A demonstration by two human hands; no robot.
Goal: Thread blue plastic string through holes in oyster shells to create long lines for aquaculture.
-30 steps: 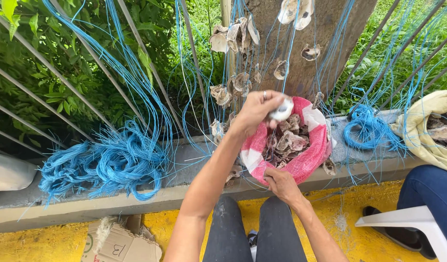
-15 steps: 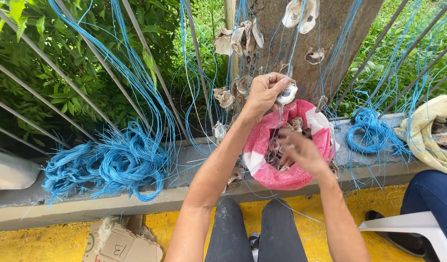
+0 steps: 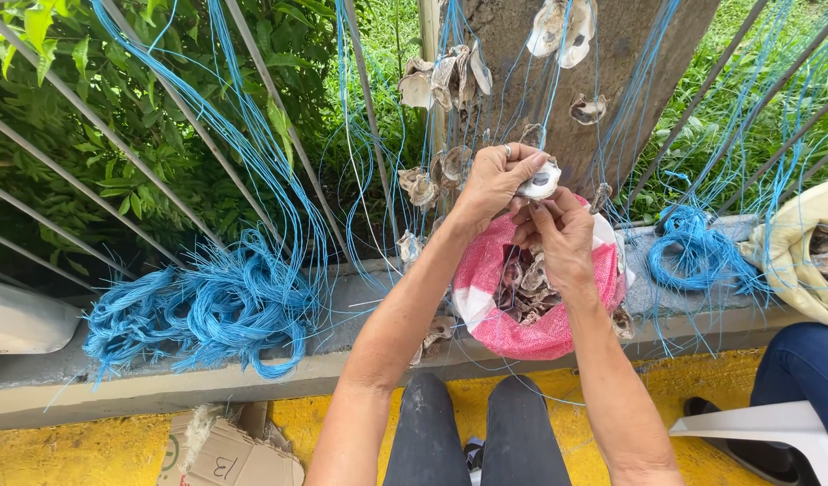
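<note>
My left hand [image 3: 491, 183] grips a pale oyster shell [image 3: 541, 181] with a dark hole in it, held up above a pink and white mesh sack [image 3: 489, 297] full of shells. Just under the shell, my right hand [image 3: 562, 234] has its fingertips pinched together against it; a thin blue string may run through them, but I cannot tell. Behind both hands, several shells [image 3: 451, 74] hang on thin blue strings [image 3: 513, 99] in front of a tree trunk [image 3: 612, 54].
A big tangle of blue cord [image 3: 207, 310] lies on the concrete ledge [image 3: 63, 382] at left, a smaller coil [image 3: 694, 252] at right. Metal railing bars [image 3: 117, 171] and greenery stand behind. A yellowish sack [image 3: 796, 247], a white chair [image 3: 774, 427] and another person's blue-trousered leg [image 3: 805, 364] are at right; cardboard [image 3: 225, 450] lies below.
My left hand lifted the shell up out of the sack. My right hand rose from the sack's edge and met the shell beneath the left hand.
</note>
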